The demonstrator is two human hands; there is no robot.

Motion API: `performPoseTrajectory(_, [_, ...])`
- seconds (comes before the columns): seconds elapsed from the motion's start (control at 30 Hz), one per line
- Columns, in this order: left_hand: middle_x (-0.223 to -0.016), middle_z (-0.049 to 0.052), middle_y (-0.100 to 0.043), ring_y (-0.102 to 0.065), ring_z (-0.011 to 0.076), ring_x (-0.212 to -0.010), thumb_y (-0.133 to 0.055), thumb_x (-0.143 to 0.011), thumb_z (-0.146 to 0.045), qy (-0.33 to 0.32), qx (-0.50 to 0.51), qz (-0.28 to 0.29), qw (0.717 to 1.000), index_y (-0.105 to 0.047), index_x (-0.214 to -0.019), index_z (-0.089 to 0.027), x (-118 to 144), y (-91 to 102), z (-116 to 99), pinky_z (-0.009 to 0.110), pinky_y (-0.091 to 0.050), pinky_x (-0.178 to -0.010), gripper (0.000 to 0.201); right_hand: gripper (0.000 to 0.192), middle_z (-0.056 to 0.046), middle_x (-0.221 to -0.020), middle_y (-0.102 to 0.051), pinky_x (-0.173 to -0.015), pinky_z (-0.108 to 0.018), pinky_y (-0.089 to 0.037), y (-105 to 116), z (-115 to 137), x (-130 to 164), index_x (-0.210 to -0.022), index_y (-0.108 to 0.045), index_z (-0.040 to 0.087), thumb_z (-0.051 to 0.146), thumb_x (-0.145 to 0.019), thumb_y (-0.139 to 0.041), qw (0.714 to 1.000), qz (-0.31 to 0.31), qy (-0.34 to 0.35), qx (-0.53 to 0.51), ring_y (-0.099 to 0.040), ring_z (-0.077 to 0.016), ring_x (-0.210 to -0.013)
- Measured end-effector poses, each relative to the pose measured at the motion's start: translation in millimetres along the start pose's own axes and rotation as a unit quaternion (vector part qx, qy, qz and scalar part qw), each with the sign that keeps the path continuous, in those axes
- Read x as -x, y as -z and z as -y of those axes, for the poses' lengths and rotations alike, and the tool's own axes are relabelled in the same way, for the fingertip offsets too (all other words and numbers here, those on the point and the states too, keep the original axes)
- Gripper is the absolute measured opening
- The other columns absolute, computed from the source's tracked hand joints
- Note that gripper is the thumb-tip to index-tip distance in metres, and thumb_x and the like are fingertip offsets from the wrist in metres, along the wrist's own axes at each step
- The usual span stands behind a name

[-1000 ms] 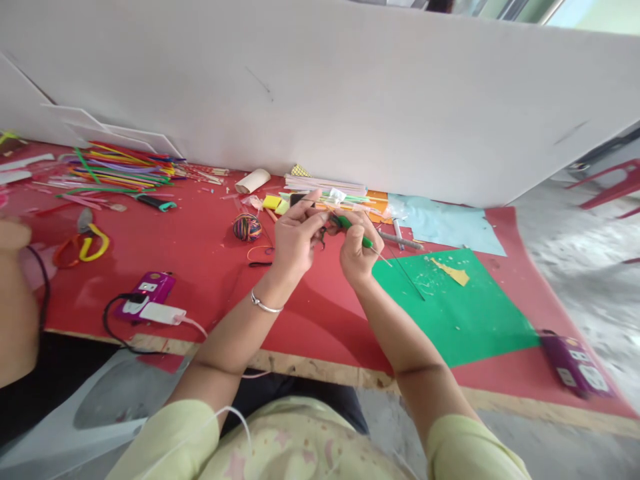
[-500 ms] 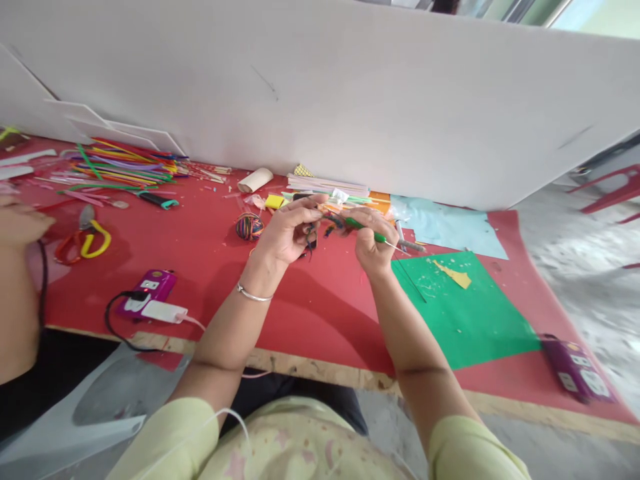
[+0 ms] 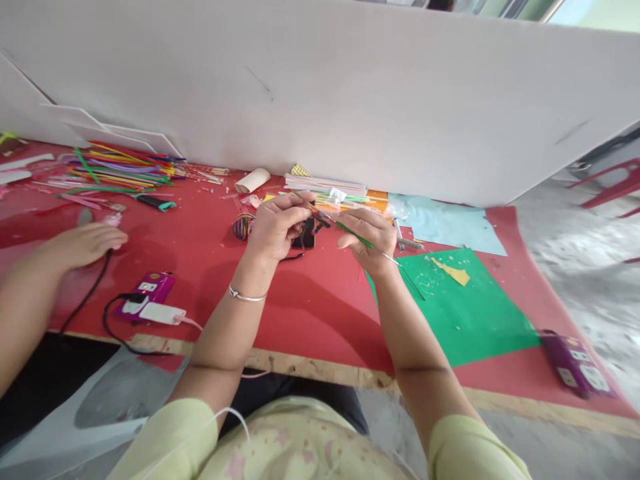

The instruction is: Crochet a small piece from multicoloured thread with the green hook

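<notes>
The table is red and smooth, with a rough wooden edge. A tall, flat white board stands behind it. A red chair is on the gray floor. Little crumbs lie on a flat green sheet. Over the table, the left hand pinches a small bit of colorful yarn. The right hand holds a thin green-handled tool, fingers straight, thumb sticking out. A round, stripy ball peeks out beside the left hand.

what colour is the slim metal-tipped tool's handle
The tool's handle is green, best seen in the head view.
</notes>
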State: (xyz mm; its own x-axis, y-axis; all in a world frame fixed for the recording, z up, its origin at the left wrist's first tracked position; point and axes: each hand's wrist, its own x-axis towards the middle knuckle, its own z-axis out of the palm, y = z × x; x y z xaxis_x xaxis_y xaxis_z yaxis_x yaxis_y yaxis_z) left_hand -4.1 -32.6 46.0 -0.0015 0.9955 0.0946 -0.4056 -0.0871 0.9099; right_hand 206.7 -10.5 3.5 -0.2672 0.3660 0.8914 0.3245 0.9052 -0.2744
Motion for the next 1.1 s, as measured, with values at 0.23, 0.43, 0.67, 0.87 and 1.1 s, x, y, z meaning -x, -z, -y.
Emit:
performPoseTrajectory(0.23, [-0.06,0.001,-0.064,-0.044,0.0057,-0.047,-0.073,-0.06,-0.014,0.015,-0.041,0.038,0.998,-0.083,-0.078,-0.016,-1,8.9,-4,0.021,-0.026,-0.044,0.021,0.047,-0.004,-0.107,-0.086,-0.085,-0.034,-0.066,9,3,-8,-0.134,-0.078,0.037,0.055,-0.091,-0.077,0.997,0.044,0.06,-0.015,-0.083,-0.0202,-0.095])
performPoseTrajectory(0.43, [-0.062,0.002,-0.064,-0.045,0.0061,-0.048,-0.072,-0.06,-0.015,0.018,-0.051,0.047,0.997,-0.083,-0.078,-0.016,-1,9.9,-6,0.021,-0.027,-0.044,0.021,0.043,-0.003,-0.104,-0.086,-0.087,-0.036,-0.066,11,6,-9,-0.126,-0.082,0.037,0.056,-0.088,-0.081,0.997,0.063,0.03,-0.018,-0.083,-0.0208,-0.094])
performPoseTrajectory(0.67, [-0.061,0.001,-0.063,-0.046,0.0061,-0.048,-0.073,-0.061,-0.015,-0.02,-0.062,0.042,0.997,-0.085,-0.078,-0.016,-1,9.6,-2,0.022,-0.029,-0.045,0.021,0.036,-0.005,-0.102,-0.086,-0.082,-0.034,-0.064,12,8,-8,-0.121,-0.084,0.032,0.055,-0.095,-0.074,0.996,0.05,-0.002,-0.079,-0.082,-0.0195,-0.092])
performPoseTrajectory(0.87, [-0.066,0.001,-0.066,-0.05,0.0069,-0.05,-0.078,-0.063,-0.017,-0.018,-0.046,0.068,0.996,-0.085,-0.085,-0.016,0,8.2,-1,0.021,-0.034,-0.046,0.023,0.034,-0.004,-0.089,-0.086,-0.08,-0.035,-0.067,-1,14,-8,-0.111,-0.087,0.029,0.054,-0.101,-0.067,0.982,0.003,-0.079,-0.173,-0.081,-0.019,-0.081])
performPoseTrajectory(1.1, [-0.069,0.002,-0.07,-0.051,0.0067,-0.051,-0.08,-0.063,-0.016,-0.01,-0.021,0.063,0.998,-0.085,-0.087,-0.016,-1,7.8,-2,0.021,-0.034,-0.046,0.024,0.046,-0.006,-0.084,-0.085,-0.066,-0.034,-0.069,-7,18,-8,-0.101,-0.089,0.026,0.066,-0.097,-0.066,0.959,-0.036,-0.175,-0.22,-0.081,-0.02,-0.072])
